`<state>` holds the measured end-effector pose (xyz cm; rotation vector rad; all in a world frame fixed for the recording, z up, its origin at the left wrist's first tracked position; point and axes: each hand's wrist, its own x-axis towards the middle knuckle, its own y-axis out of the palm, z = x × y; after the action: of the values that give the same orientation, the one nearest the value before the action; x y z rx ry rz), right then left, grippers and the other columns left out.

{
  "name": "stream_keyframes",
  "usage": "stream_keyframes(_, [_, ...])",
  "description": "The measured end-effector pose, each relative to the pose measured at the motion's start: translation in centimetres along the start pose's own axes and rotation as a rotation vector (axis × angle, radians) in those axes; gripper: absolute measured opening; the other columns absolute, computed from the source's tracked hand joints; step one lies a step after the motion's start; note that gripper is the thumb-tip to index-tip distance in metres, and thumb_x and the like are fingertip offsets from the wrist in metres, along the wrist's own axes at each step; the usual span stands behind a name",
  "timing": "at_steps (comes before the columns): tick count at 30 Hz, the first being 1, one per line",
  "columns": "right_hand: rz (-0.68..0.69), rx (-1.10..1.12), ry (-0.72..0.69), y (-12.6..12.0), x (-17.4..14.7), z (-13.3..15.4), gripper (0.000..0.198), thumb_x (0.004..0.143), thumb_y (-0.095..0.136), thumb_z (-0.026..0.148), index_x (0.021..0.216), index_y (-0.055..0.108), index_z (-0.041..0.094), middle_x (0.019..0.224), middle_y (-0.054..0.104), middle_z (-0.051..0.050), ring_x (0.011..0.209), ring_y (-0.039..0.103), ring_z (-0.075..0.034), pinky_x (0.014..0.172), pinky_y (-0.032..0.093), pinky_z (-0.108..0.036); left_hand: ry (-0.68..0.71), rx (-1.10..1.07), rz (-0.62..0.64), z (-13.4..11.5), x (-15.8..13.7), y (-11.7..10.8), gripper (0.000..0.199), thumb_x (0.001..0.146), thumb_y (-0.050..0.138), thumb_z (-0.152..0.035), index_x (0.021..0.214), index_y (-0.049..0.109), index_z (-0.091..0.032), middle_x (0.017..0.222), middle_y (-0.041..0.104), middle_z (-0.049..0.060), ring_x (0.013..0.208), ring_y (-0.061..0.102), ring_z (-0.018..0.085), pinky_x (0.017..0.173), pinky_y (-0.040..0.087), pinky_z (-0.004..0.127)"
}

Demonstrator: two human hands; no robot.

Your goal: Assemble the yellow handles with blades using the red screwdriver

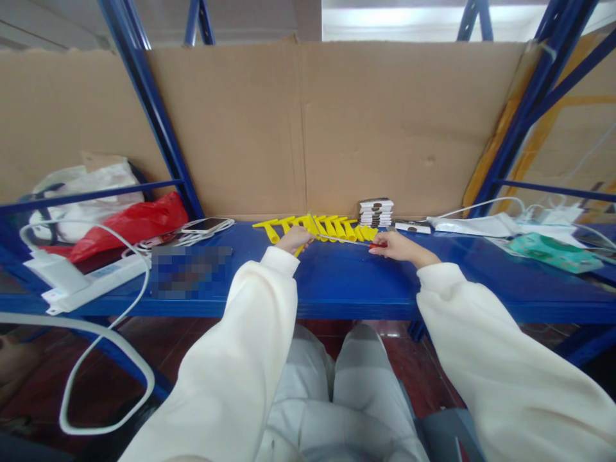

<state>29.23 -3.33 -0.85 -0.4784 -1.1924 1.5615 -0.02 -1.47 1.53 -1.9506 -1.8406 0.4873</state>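
Packs (375, 213): stacked, print too small to read | left hand (293, 239) gripping yellow piece (310, 224) | right hand (392, 246) grasping red-handled screwdriver (377, 245)

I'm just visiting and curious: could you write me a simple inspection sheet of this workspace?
Surface: blue shelf top.
Job's things: yellow T-shaped pieces lined up along the back; red-handled tool with a thin shaft.
Clutter: stack of small packs, phone, red bag, green packet.
Grippers: none, bare hands; left hand holds a yellow piece, right hand grips the tool's handle.
Cables: white power strip at left; white cable loops below the shelf edge.
Surroundings: cardboard panel behind, blue metal frame.
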Motion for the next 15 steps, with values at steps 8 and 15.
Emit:
stream_keyframes(8, [0.011,-0.106,-0.029,-0.4,0.0,-0.4,0.016,0.081,0.066,0.033,0.073,0.060,0.020,0.073,0.069,-0.005,0.070,0.062,-0.019,0.067,0.045,-0.028,-0.058,-0.039,-0.028,-0.5,-0.6,0.0,0.032,0.085,0.056,-0.004,0.058,0.047,-0.018,0.045,0.043,-0.005,0.042,0.041,0.008,0.044,0.034,0.019])
stream_keyframes(15, [-0.007,-0.207,0.019,-0.8,-0.1,-1.1,0.011,0.081,0.067,0.028,0.075,0.063,0.020,0.077,0.070,-0.005,0.071,0.061,-0.019,0.068,0.046,-0.028,-0.041,-0.035,-0.026,0.0,-0.1,0.1,0.027,0.084,0.057,-0.003,0.064,0.049,-0.018,0.046,0.043,-0.006,0.042,0.042,0.009,0.044,0.033,0.018])
